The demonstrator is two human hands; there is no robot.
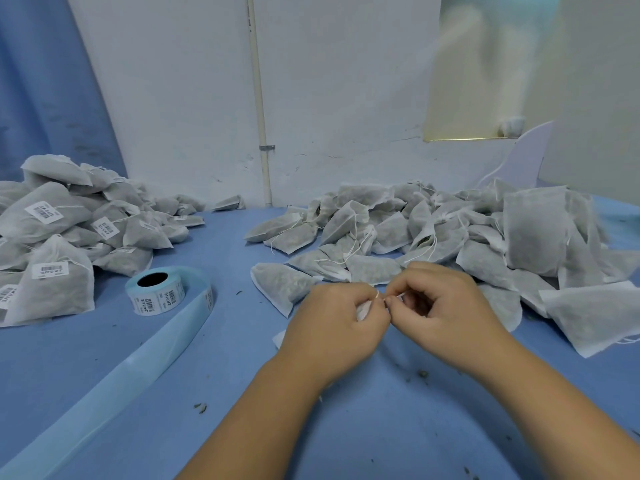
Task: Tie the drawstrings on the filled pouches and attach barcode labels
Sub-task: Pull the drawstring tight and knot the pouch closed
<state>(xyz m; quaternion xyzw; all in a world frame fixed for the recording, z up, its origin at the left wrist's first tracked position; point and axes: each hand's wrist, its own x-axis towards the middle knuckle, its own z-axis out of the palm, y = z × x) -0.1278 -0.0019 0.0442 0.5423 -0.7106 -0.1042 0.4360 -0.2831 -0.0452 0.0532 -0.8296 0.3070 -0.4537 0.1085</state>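
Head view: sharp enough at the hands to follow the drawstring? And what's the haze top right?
Head view: left hand and right hand are sharp, evenly lit, pinching the drawstring; head view top right, the panel is smeared and hazy; wide-angle bends the wall pipe.

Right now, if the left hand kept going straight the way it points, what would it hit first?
Likely the right hand: the left hand nearly touches it at the drawstring. Beyond lies the unlabelled pouch pile.

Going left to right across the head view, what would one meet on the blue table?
Heap of labelled grey mesh pouches, roll of white barcode labels, left hand, right hand, tall upright unlabelled grey pouch.
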